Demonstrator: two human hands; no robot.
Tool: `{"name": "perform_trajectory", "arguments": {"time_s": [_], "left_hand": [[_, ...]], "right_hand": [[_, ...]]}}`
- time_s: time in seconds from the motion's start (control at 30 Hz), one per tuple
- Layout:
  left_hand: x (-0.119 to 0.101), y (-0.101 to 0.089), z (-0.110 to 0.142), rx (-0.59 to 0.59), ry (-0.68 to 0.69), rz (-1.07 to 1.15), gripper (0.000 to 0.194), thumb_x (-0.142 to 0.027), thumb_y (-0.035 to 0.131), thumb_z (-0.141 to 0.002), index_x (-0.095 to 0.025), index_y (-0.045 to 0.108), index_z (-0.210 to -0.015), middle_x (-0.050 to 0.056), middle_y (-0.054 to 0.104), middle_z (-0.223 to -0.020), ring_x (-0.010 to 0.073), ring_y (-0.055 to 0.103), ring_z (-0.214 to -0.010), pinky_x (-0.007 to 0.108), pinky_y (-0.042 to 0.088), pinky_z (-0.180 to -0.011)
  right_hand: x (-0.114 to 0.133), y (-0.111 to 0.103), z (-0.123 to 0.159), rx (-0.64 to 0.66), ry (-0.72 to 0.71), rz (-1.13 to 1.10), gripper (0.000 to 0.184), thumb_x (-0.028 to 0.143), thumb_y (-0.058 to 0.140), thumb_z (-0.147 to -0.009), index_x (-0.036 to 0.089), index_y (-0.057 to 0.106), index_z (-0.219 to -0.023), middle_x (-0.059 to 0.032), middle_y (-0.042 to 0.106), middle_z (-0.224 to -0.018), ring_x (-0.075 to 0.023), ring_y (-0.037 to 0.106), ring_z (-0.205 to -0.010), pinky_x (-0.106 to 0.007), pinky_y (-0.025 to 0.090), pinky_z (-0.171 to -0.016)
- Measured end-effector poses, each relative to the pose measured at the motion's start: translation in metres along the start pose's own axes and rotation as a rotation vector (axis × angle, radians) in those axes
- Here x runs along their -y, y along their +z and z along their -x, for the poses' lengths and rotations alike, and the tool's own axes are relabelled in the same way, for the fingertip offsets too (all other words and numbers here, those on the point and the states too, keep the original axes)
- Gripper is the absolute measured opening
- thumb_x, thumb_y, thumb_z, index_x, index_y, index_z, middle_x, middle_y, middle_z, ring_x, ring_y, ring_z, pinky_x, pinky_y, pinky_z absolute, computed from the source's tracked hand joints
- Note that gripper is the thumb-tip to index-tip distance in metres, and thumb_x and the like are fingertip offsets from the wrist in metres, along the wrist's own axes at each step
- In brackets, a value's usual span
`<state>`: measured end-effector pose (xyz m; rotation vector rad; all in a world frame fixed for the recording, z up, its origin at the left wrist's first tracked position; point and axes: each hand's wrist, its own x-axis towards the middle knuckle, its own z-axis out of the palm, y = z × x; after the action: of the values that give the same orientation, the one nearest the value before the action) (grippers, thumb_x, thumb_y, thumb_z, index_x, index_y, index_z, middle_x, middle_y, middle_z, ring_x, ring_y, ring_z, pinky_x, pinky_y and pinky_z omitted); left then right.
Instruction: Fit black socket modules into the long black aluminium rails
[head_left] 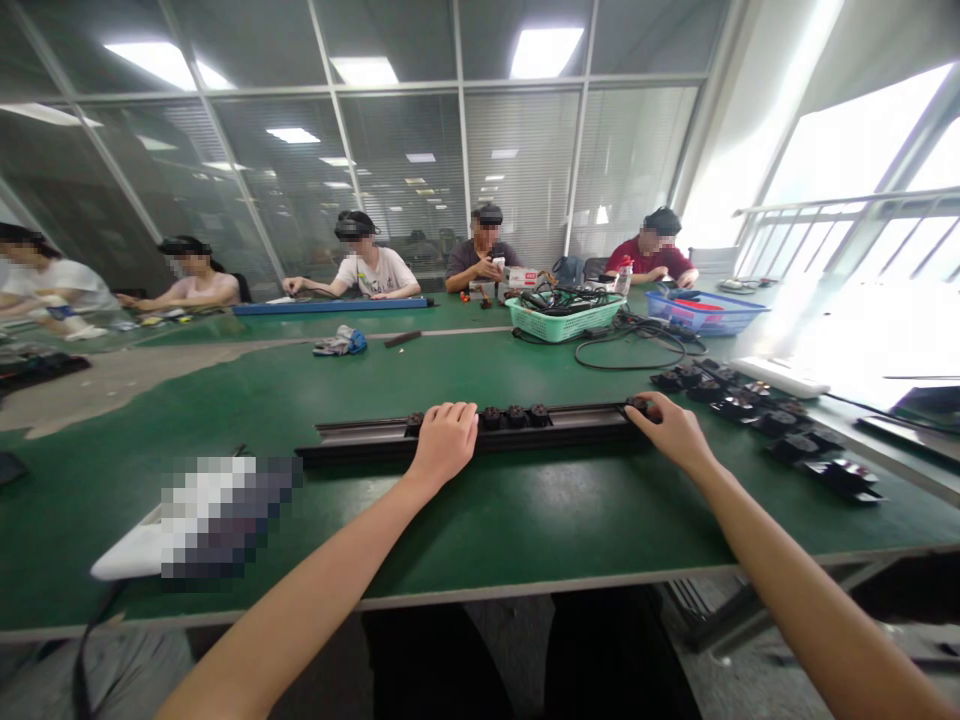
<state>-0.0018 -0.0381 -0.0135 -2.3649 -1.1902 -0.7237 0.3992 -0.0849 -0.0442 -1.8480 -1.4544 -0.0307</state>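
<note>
The black channel rail (pixel 525 441) lies crosswise on the table (pixel 540 520), small black modules (pixel 538 415) inside. The right hand (pixel 670 432) pinches an end module (pixel 640 404) at the rail's right end; the left hand (pixel 445 442) bends over it mid-length — whether gripping, cannot be told. An askew push could jam the end module or skid the rail.

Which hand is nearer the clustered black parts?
Right. The right hand is just left of the clustered parts; the left hand is farther left, about midway along the black rail.
</note>
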Motion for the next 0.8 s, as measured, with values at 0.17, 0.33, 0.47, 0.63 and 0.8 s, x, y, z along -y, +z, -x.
{"name": "perform_trajectory", "arguments": {"time_s": [0.17,0.33,0.47,0.63,0.8], "left_hand": [[-0.0008,-0.0015,0.0003,0.016,-0.006,-0.003,0.035,-0.026,0.035,-0.105,-0.017,0.064,-0.121,0.011,0.072,-0.116,0.0255,0.062,-0.109,0.042,0.044,-0.096],[-0.0005,-0.0009,0.0006,0.010,-0.007,-0.002,0.034,-0.027,0.035,-0.105,-0.019,0.064,-0.121,0.010,0.072,-0.117,0.0251,0.063,-0.109,0.041,0.044,-0.096],[-0.0007,-0.0013,0.0007,0.009,-0.003,0.000,0.034,-0.027,0.035,-0.105,-0.018,0.064,-0.121,0.011,0.072,-0.116,0.0254,0.062,-0.109,0.041,0.044,-0.096],[-0.0016,-0.0022,0.0001,0.016,-0.010,0.006,0.035,-0.027,0.034,-0.105,-0.018,0.064,-0.121,0.011,0.072,-0.116,0.0251,0.062,-0.109,0.041,0.045,-0.096],[-0.0017,-0.0009,0.0000,0.010,-0.012,0.008,0.035,-0.027,0.035,-0.105,-0.019,0.064,-0.121,0.011,0.072,-0.116,0.0253,0.063,-0.109,0.042,0.044,-0.096]], "right_hand": [[-0.0011,0.0007,-0.0006,0.010,-0.008,0.037,0.054,0.063,0.054,-0.086,0.023,0.071,-0.119,-0.0098,0.072,-0.090,-0.0273,0.067,-0.085,-0.038,0.050,-0.078],[-0.0020,0.0014,-0.0008,0.016,0.008,0.042,0.055,0.064,0.053,-0.086,0.023,0.070,-0.120,-0.0107,0.072,-0.093,-0.0283,0.067,-0.088,-0.038,0.049,-0.079],[-0.0024,0.0018,-0.0010,0.005,0.013,0.040,0.055,0.065,0.053,-0.086,0.024,0.071,-0.118,-0.0098,0.071,-0.090,-0.0278,0.066,-0.086,-0.038,0.049,-0.078],[-0.0031,0.0020,-0.0014,-0.006,0.015,0.021,0.056,0.064,0.054,-0.085,0.023,0.072,-0.119,-0.0093,0.071,-0.088,-0.0266,0.066,-0.082,-0.037,0.049,-0.076],[0.0004,-0.0002,-0.0002,-0.014,-0.015,0.056,0.054,0.061,0.052,-0.087,0.023,0.072,-0.120,-0.0100,0.072,-0.090,-0.0273,0.066,-0.084,-0.037,0.049,-0.077]]}}
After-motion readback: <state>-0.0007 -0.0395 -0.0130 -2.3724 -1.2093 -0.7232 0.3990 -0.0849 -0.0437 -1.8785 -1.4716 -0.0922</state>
